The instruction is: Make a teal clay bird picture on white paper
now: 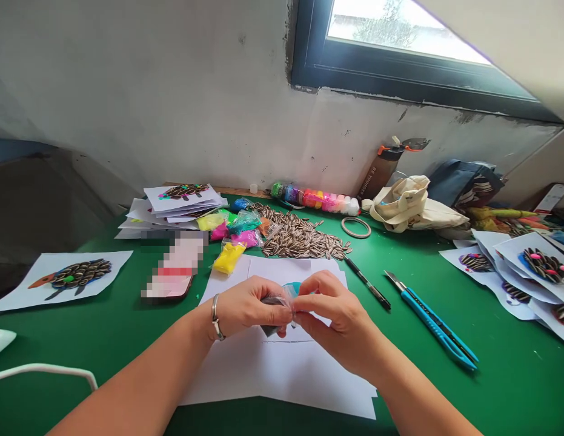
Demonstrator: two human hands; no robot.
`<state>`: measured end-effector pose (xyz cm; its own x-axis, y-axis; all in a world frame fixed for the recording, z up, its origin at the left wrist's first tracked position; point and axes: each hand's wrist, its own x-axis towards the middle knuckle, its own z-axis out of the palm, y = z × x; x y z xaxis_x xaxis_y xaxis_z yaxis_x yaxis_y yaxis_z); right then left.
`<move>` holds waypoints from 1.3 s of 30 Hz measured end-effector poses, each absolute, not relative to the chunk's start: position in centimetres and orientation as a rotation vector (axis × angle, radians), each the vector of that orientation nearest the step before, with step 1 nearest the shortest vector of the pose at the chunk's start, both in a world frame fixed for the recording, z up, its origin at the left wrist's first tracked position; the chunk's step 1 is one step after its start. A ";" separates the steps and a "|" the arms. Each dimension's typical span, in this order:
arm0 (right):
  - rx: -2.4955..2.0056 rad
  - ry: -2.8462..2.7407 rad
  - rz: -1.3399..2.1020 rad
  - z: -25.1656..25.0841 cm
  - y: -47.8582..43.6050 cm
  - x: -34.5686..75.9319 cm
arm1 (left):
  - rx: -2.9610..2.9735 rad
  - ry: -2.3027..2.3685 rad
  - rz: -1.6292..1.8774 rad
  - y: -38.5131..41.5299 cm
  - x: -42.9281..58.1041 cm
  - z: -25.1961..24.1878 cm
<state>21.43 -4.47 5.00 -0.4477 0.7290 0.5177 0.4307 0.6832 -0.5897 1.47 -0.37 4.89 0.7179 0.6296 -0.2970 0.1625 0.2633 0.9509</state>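
Observation:
My left hand [249,309], with a silver bracelet at its wrist, is closed around a small clear plastic bag of black modelling clay [269,330]. My right hand [336,312] pinches the bag's crumpled end between thumb and fingers, right beside the left fingertips. Under both hands lie white paper sheets [282,381]. A flat light-blue piece [291,288] shows partly behind the fingers; its full shape is hidden. Just beyond the paper sit bagged modelling clays in several colours, the yellow one [229,257] nearest, and a spread of sunflower seeds [304,233].
A black pen [368,283] and a blue utility knife [431,321], blade out, lie to the right. Tape [355,227] is behind them. Seed-decorated sheets [82,278] lie left, with stacks at both sides. A phone [175,266], bottle [379,169] and cloth bag [400,203] also stand around.

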 end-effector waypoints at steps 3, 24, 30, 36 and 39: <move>-0.915 -2.127 0.338 4.9 -4.5 21.4 | 1.316 0.775 0.367 -0.3 1.4 4.7; -0.926 -2.194 0.286 4.2 -4.3 21.7 | 1.355 0.780 0.381 -0.3 1.5 4.6; -0.905 -2.193 0.293 4.0 -4.3 21.6 | 1.374 0.773 0.395 -0.2 1.5 4.4; -0.920 -2.176 0.353 3.8 -4.5 21.5 | 1.385 0.753 0.402 -0.1 1.5 4.1; -0.922 -2.166 0.367 3.7 -4.4 21.6 | 1.361 0.746 0.413 -0.1 1.5 4.0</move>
